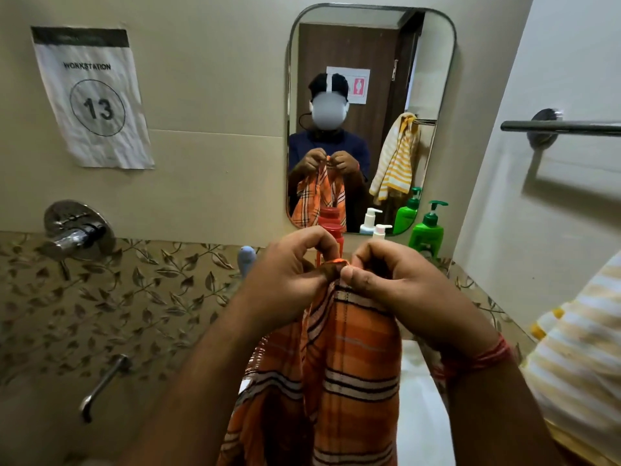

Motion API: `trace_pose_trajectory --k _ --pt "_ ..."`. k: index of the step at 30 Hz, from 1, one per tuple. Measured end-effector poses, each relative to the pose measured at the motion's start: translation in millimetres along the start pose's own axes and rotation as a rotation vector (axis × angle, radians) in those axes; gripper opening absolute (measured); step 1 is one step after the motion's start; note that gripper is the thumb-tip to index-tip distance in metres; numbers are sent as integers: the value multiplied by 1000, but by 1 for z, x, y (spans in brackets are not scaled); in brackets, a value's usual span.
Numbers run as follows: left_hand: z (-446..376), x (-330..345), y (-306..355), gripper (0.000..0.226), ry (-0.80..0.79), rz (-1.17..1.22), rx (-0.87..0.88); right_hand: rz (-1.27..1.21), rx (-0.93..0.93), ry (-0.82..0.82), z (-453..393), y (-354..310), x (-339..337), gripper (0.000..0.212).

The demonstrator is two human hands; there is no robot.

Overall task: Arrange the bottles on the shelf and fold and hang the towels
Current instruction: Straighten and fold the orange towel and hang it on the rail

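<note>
**Inspector:** State of the grip to be recorded first.

**Assistant:** The top edge of the orange checked towel (349, 358) is pinched by both hands. The left hand (289, 280) is curled on the left part of that edge; the right hand (400, 290) is clamped on the part just beside it, thumb on the near face. The two grips almost touch. The towel hangs from them in loose vertical folds, clear of the shelf.

**Inspector:** Surroundings?

**Assistant:** Behind the hands, along the back edge of the shelf (484, 297) under the mirror (369, 62), a red bottle (332, 237), a white pump bottle (381, 231) and a green pump bottle (427, 230) are seen standing. A yellow striped towel (578, 348) is seen at the right edge of view. The towel bar (564, 127) on the right wall carries nothing in its visible part.

**Inspector:** Risks?

**Assistant:** The fold is judged barely begun. With the grips so close, the corners are likely not matched, so a crooked fold is to be expected. Should the hanging cloth be swung forward, the bottles could be knocked over. A loosened pinch would let the towel drop.
</note>
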State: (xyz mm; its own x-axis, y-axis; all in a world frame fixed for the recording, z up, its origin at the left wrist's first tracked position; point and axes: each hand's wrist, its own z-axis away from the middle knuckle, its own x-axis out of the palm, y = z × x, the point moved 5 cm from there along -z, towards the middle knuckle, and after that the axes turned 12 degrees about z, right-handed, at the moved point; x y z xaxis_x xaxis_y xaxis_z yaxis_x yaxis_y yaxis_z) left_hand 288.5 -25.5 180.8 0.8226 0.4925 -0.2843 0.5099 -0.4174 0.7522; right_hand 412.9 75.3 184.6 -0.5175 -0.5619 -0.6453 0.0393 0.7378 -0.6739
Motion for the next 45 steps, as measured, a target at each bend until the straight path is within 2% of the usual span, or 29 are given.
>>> trace_pose_trajectory --k 4,7,8,10,12,14,15,16,19,20,21,25,30,32,37,39,42,45 --pt "-4 -1 -4 12 47 87 -29 129 -72 162 -2 -5 -7 19" --pt "-4 -10 -9 18 173 54 -23 11 -61 252 -1 3 -16 23" --pt "-4 -17 -12 19 240 43 -29 -105 -26 215 0 8 -17 22" --pt "-2 -32 -17 17 412 28 -43 -278 67 40 3 17 -11 21" --pt "1 -44 -18 15 561 -54 -40 -242 105 -75 8 21 -4 19" --pt "3 -47 -16 10 615 -89 -32 -119 98 -16 7 23 -3 12" --pt "1 -45 -16 4 570 -55 -34 -95 92 45 6 22 -4 10" --pt "-1 -39 -16 8 455 -3 -55 -97 83 92 4 19 -5 8" --pt "-9 -5 -15 41 -20 135 -142 -75 26 149 -3 8 -4 6" --pt "-9 4 -14 42 -102 149 -139 -67 8 160 -5 3 -4 6" --pt "-9 7 -13 39 -119 152 -123 -67 -1 168 -7 0 -3 7" --pt "-9 -8 -19 4 84 166 -110 37 47 139 -4 2 -4 10" --pt "-3 -28 -26 13 352 76 -75 282 81 146 7 11 -17 8" --pt "-3 -25 -26 10 363 89 -88 173 36 183 11 9 -21 7" --pt "-9 -13 -19 9 287 64 -99 -394 -91 165 12 -2 -11 8" --pt "-11 -7 -16 8 250 74 -97 -444 -209 155 10 -9 -7 10" --pt "-12 -4 -14 8 221 59 -94 -547 -329 44 11 -15 1 11" --pt "-13 -4 -13 9 224 78 -103 -726 -256 -54 10 -10 6 30"
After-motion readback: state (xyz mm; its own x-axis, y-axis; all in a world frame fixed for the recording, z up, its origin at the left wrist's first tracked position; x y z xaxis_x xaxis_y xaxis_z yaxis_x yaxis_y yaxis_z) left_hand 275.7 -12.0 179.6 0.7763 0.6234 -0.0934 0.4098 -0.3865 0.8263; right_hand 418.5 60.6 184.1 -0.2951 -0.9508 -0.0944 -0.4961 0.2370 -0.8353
